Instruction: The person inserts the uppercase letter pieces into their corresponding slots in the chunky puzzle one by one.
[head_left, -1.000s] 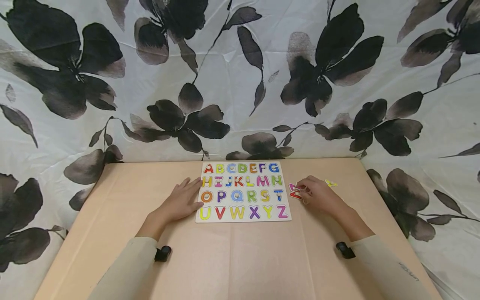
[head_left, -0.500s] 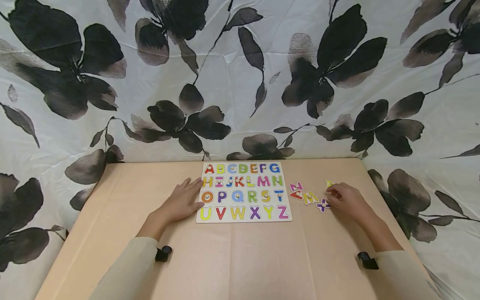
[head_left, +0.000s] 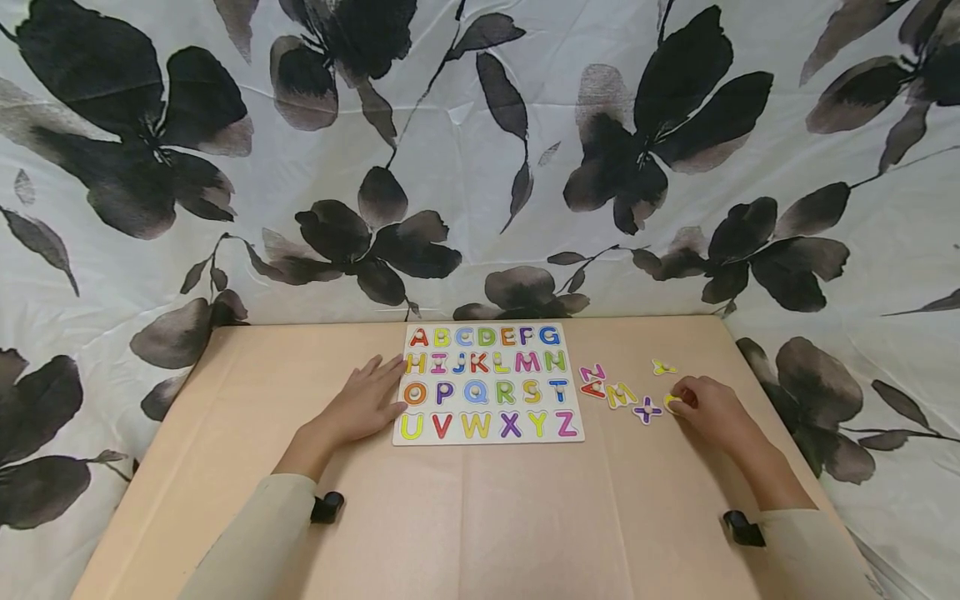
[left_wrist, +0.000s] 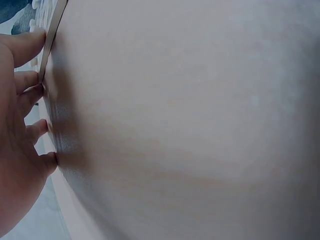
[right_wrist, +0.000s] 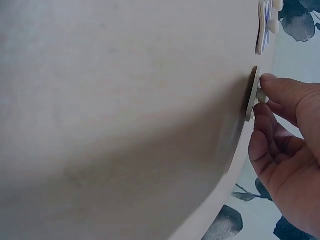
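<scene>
A white alphabet puzzle board (head_left: 488, 436) with colourful letters lies on the table. My left hand (head_left: 367, 398) rests at its left edge, fingers spread. In the left wrist view, the left fingertips (left_wrist: 37, 37) touch the board's edge. To the right of the board, my right hand (head_left: 705, 408) pinches a yellow letter piece (head_left: 671, 402) by its knob; the fingers hide much of its shape. In the right wrist view the piece (right_wrist: 252, 95) is edge-on, knob between thumb and fingers. Close by lie a purple X piece (head_left: 647, 410) and a yellow Y piece (head_left: 663, 367).
Between the board and my right hand lie a yellow W piece (head_left: 621, 396), a red V piece (head_left: 593, 390) and a pink Z piece (head_left: 592, 372). The tan table (head_left: 525, 517) ends at the back against a floral cloth (head_left: 480, 183).
My right hand has moved right from the V and Z pieces, uncovering the W and X, past the Y, then slightly down to the yellow letter piece. My left hand stays put.
</scene>
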